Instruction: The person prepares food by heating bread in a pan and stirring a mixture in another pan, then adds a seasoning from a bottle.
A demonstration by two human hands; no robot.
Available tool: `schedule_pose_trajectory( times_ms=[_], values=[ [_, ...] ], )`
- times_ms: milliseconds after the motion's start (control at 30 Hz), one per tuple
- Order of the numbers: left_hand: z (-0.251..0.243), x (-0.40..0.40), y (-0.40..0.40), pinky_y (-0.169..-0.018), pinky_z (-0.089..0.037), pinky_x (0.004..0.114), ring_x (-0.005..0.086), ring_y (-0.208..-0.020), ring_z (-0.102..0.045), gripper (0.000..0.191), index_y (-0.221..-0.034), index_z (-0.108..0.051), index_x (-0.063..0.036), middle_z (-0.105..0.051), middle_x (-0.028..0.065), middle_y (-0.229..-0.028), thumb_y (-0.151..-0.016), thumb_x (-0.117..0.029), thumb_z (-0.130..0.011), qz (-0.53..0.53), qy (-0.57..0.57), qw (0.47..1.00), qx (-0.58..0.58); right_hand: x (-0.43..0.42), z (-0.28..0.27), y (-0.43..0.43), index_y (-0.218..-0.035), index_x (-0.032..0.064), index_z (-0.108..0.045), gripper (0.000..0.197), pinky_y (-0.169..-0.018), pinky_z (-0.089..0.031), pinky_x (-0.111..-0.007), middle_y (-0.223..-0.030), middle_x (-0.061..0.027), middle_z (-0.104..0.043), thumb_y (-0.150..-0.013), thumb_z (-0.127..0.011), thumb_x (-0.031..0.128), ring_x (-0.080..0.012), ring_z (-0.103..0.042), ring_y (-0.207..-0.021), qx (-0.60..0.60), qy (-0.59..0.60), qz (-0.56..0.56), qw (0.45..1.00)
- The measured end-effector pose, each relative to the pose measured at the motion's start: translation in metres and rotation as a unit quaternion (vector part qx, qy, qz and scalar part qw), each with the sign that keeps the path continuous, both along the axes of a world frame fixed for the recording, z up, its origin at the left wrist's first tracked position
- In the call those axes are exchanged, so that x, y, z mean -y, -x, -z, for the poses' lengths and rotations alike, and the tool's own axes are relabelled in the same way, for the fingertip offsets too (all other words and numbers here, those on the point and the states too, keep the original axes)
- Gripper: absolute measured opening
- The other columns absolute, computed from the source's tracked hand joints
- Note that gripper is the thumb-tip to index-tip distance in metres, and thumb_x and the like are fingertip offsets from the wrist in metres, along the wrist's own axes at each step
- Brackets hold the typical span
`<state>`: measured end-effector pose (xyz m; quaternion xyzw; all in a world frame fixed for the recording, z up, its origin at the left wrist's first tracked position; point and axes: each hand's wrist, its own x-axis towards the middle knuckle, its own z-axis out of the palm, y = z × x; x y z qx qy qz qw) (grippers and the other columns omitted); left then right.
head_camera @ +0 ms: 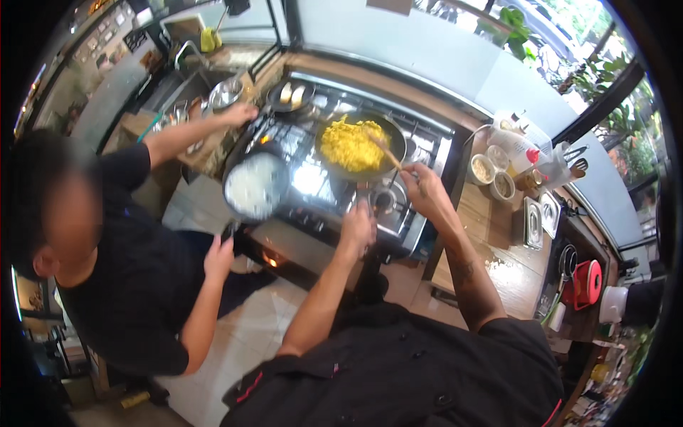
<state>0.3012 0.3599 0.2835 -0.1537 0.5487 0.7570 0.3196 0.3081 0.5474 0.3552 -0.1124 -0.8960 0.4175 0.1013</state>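
My left hand [358, 227] grips the handle of a dark frying pan [396, 140] over the gas stove [315, 205]. Yellow food that looks like scrambled egg [349, 144] fills much of this pan. In my right hand [427, 187] is a wooden utensil [392, 156], its far end in the egg. To the left, a co-worker's hand [220, 259] holds a second pan with a white, bubbly content [255, 186] above the stove's left front. At the back left burner, a small pan [275, 99] bears pale pieces; the co-worker's other hand [244, 113] is at its handle.
A co-worker in black [122, 267] stands close on my left. On the wooden counter [469, 235] at right are small bowls [482, 169], bottles, a clear container with utensils and lidded metal containers [532, 224]. A metal bowl [225, 93] lies near the sink. Flames show at the stove's left side.
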Motion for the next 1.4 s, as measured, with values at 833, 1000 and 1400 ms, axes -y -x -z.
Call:
schedule_pose_trajectory(
  times_ms=[833,1000,1400],
  values=[
    [0.06,-0.024,0.053,-0.039,-0.034,0.028,0.0103,-0.044,-0.039,0.045,-0.094,-0.05,-0.0087,-0.044,0.0002,-0.063,-0.108,-0.05,-0.039,0.087,0.028,0.996,0.02,-0.074,0.152,0.153,-0.1,0.0032,-0.077,0.026,-0.083,-0.057,-0.047,-0.091,-0.0269,-0.073,-0.091,-0.061,0.022,-0.0416,-0.072,-0.087,0.112,-0.359,-0.163,0.912],
    [0.066,0.035,0.041,-0.037,-0.031,0.026,0.0089,-0.043,-0.035,0.044,-0.092,-0.051,-0.0085,-0.042,-0.0018,-0.061,-0.109,-0.047,-0.04,0.032,0.004,0.999,0.041,-0.022,0.079,0.13,-0.101,0.0022,-0.076,0.028,-0.076,-0.056,-0.046,-0.089,-0.0249,-0.072,-0.095,-0.062,0.026,-0.0387,-0.071,-0.082,0.138,-0.211,-0.195,0.948],
    [0.001,0.016,0.037,-0.049,-0.044,0.035,0.0189,-0.056,-0.056,0.032,-0.098,-0.06,-0.0041,-0.056,0.0071,-0.07,-0.106,-0.033,-0.048,0.016,0.047,0.997,-0.061,-0.019,-0.032,0.041,-0.112,0.0015,-0.071,0.029,-0.087,-0.055,-0.045,-0.101,-0.0257,-0.072,-0.098,-0.061,0.025,-0.0405,-0.07,-0.098,0.057,-0.077,-0.1,0.99]
  ],
)
